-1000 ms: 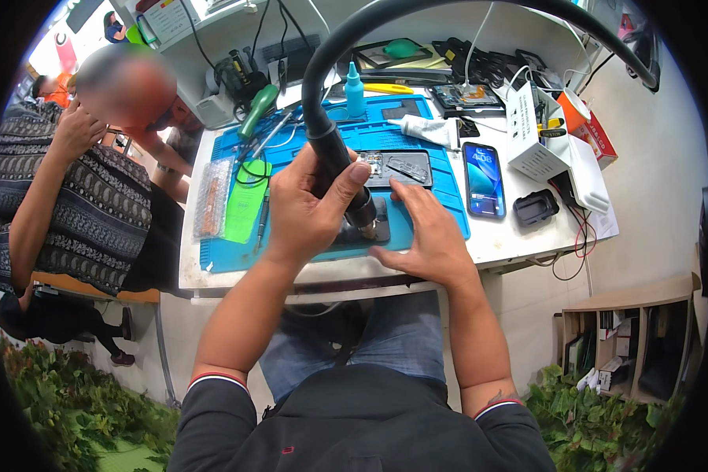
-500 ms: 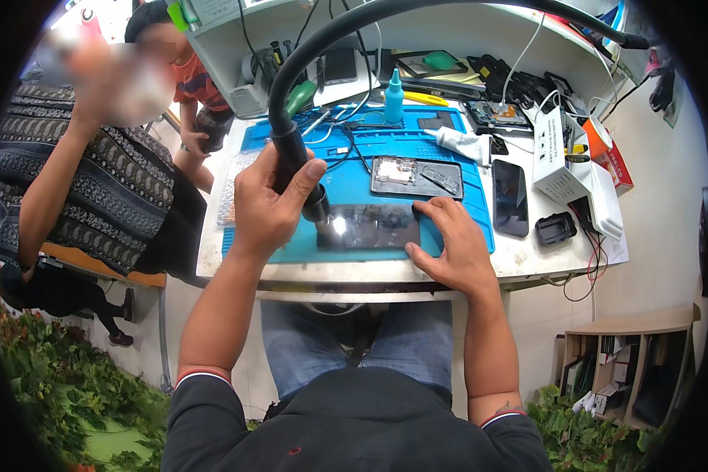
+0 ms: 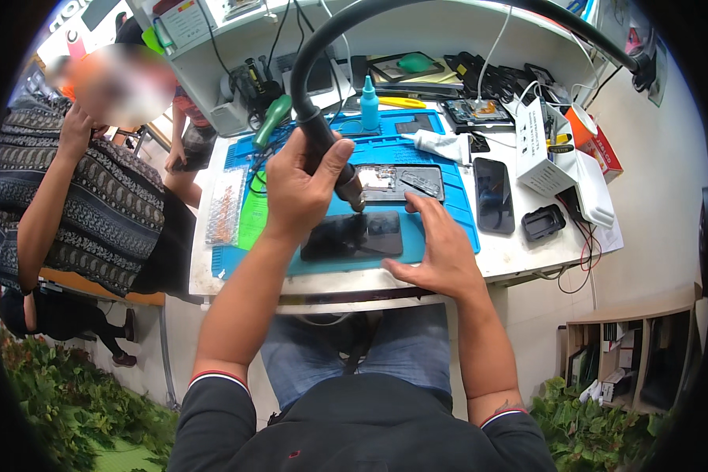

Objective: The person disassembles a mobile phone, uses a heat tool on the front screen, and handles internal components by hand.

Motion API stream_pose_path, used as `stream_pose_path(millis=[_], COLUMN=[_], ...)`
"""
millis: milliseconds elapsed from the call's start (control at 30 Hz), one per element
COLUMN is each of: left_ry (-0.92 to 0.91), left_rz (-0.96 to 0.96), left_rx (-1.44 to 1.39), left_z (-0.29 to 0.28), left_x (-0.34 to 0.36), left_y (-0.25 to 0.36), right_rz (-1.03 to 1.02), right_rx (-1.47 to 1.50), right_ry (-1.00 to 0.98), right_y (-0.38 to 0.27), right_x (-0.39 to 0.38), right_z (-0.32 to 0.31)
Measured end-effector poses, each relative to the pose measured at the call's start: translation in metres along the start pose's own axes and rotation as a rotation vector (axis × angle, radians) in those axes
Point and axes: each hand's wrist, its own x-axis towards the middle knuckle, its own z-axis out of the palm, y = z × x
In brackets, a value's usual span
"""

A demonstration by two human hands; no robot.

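Note:
My left hand is closed around the black handle of a hot air gun, which hangs on a thick black hose. Its metal nozzle points down at the far edge of a dark, glossy phone screen lying flat on the blue work mat. My right hand is open at the screen's right end, thumb and forefinger spread and nothing between them. Whether the thumb tip touches the screen's near right corner I cannot tell. Beyond the screen lies an opened phone body, partly hidden by the gun.
A blue dropper bottle and a white tube stand and lie at the back. To the right are a black phone, a black holder and a white box. A person is beyond the table's left side.
The hot air gun in my left hand has moved right across the screen. My right fingers, earlier at the screen's right edge, have spread and the forefinger has come away. The view has shifted a little.

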Motion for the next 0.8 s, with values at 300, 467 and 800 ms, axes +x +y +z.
stream_pose_path(millis=[300,467,800], left_ry=[-0.093,-0.168,-0.076], left_rz=[-0.042,-0.068,-0.087], left_rx=[0.021,-0.016,0.06], left_z=[0.046,0.033,-0.053], left_x=[0.001,-0.016,-0.039], left_y=[0.008,0.016,0.031], right_rz=[0.074,0.014,-0.052], right_rx=[0.057,0.073,0.008], right_ry=[-0.016,-0.034,-0.036], right_y=[0.002,0.005,0.006], right_x=[-0.002,-0.002,-0.002], right_z=[-0.002,-0.002,0.001])
